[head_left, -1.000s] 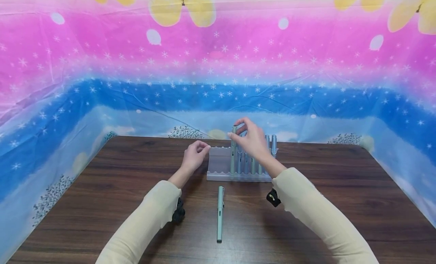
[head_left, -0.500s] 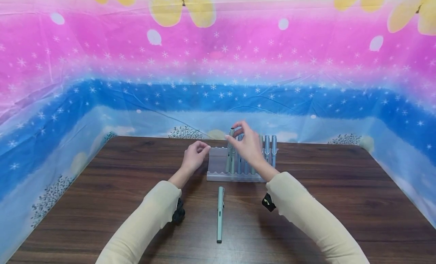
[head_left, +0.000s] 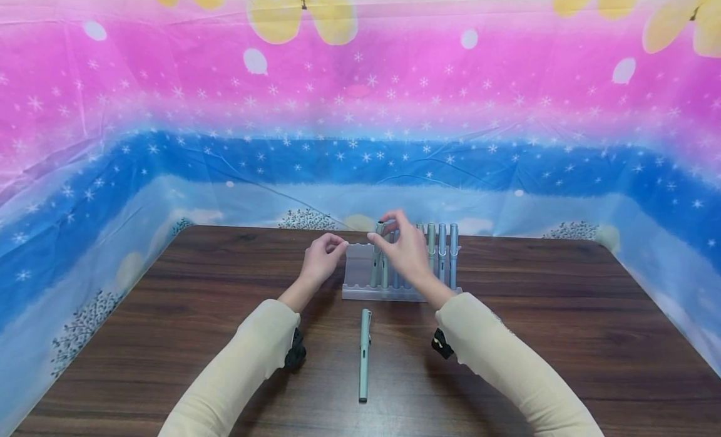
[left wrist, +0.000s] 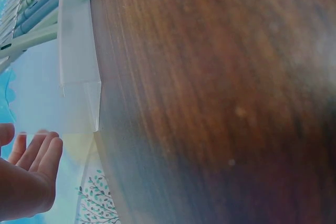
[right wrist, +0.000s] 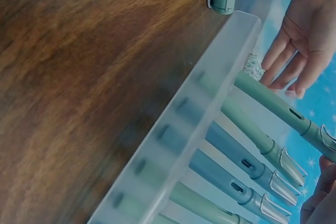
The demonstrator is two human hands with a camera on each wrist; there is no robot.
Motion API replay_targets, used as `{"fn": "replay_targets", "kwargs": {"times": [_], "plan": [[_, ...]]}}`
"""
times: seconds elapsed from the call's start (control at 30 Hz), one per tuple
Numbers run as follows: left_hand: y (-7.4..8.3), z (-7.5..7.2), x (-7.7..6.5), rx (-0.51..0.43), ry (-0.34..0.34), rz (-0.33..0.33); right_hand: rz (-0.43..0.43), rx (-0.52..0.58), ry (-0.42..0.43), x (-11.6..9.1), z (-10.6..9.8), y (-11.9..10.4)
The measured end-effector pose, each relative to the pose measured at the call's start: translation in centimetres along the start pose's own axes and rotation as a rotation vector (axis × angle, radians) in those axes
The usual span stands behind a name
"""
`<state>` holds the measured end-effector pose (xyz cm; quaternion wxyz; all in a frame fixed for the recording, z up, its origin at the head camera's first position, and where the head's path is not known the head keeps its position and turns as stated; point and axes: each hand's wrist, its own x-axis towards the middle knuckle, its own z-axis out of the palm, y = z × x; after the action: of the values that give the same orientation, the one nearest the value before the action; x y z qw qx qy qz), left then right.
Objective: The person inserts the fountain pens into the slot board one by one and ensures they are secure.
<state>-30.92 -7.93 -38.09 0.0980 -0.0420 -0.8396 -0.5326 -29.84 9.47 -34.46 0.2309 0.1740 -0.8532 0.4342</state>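
A clear pen rack (head_left: 360, 293) stands near the table's far side, a row of green and blue capped pens leaning in its slots. At its upper left corner, my left hand (head_left: 325, 260) pinches the edge of the back panel between thumb and fingertips. My right hand (head_left: 408, 249) holds the cap end of a green pen (right wrist: 273, 103), the leftmost in the row. That pen's lower end sits at the rack's front ledge, beside another green pen (right wrist: 252, 127). The right hand hides part of the row in the head view.
One more green pen (head_left: 363, 355) lies lengthwise on the brown wooden table (head_left: 225, 374), in front of the rack. A patterned cloth (head_left: 360, 155) hangs around the table's back and sides. Blue pens (head_left: 453, 255) stand at the rack's right end.
My right hand has moved left and down with the green pen, from above the row into the slot left of the others. The left hand stays at the rack's corner.
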Motion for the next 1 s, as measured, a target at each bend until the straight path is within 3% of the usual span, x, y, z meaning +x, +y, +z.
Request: {"fn": "replay_targets", "kwargs": {"times": [0.63,0.87,1.0], "plan": [[-0.1,0.1,0.1,-0.011,-0.016,-0.024,-0.028,-0.055,-0.056,-0.2,0.2,0.6],[0.1,0.0,0.0,-0.017,-0.013,-0.022,-0.105,-0.098,-0.130,0.1,-0.2,1.3],[0.0,-0.1,0.0,-0.016,-0.013,-0.024,-0.109,-0.152,-0.194,0.1,-0.4,1.7]]}}
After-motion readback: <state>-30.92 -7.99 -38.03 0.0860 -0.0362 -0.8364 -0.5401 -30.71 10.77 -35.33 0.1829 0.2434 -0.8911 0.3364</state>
